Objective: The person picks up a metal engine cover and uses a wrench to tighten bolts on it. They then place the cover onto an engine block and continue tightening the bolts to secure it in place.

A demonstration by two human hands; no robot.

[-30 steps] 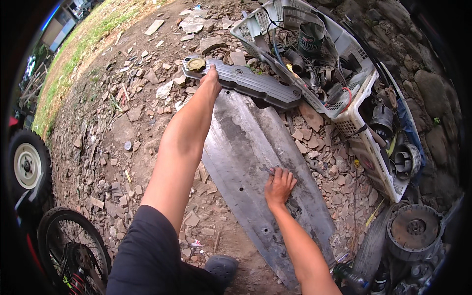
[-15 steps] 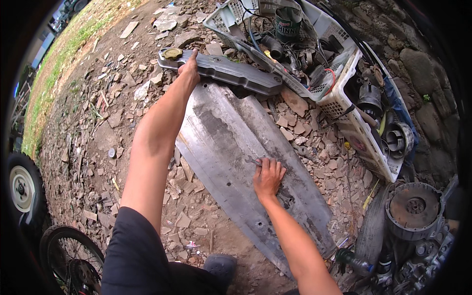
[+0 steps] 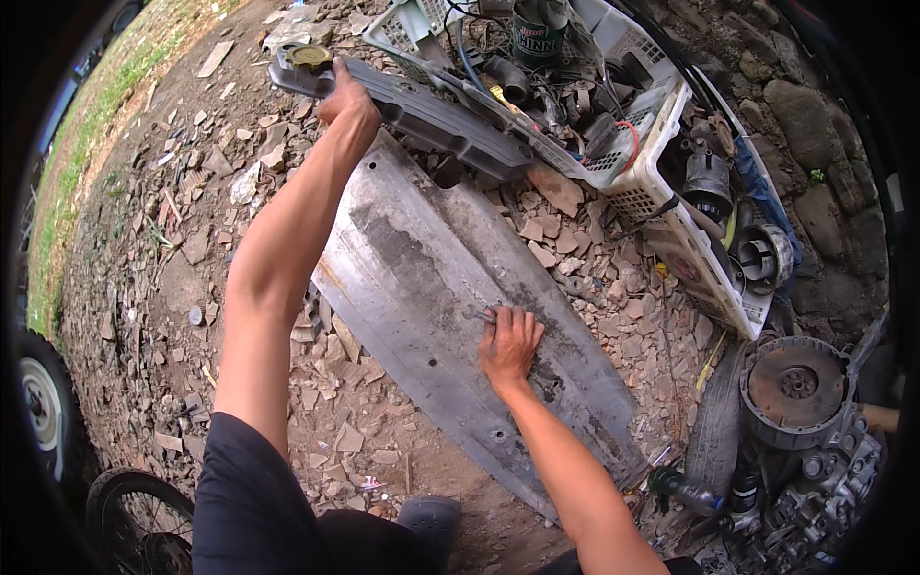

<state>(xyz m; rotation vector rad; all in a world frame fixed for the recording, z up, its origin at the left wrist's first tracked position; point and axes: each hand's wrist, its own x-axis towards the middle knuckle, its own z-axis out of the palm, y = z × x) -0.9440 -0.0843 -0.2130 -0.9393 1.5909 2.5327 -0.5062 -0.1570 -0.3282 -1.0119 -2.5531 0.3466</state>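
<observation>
My left hand (image 3: 349,103) reaches far out and grips a grey metal valve cover (image 3: 443,117) near its brassy filler cap (image 3: 310,56). The cover lies slantwise over the far end of a long, worn metal panel (image 3: 393,297); its right end is close to the crate's edge. Whether its underside touches the panel, I cannot tell. Low on the panel rests my right hand (image 3: 511,347), fingers curled round a small open-end wrench (image 3: 473,311) whose jaw pokes out to the left. The rest of the wrench is hidden under the hand.
White plastic crates (image 3: 661,153) full of engine parts, cables and a dark green can (image 3: 539,34) stand at far right, against a stone wall (image 3: 805,125). A round clutch housing (image 3: 795,388) and a bottle (image 3: 685,491) lie lower right. Wheels (image 3: 139,522) stand left. Broken tile covers the ground.
My left hand has moved the valve cover's capped end farther away and up, tilting it. My right hand stays on the panel with the wrench. The whole view has shifted slightly.
</observation>
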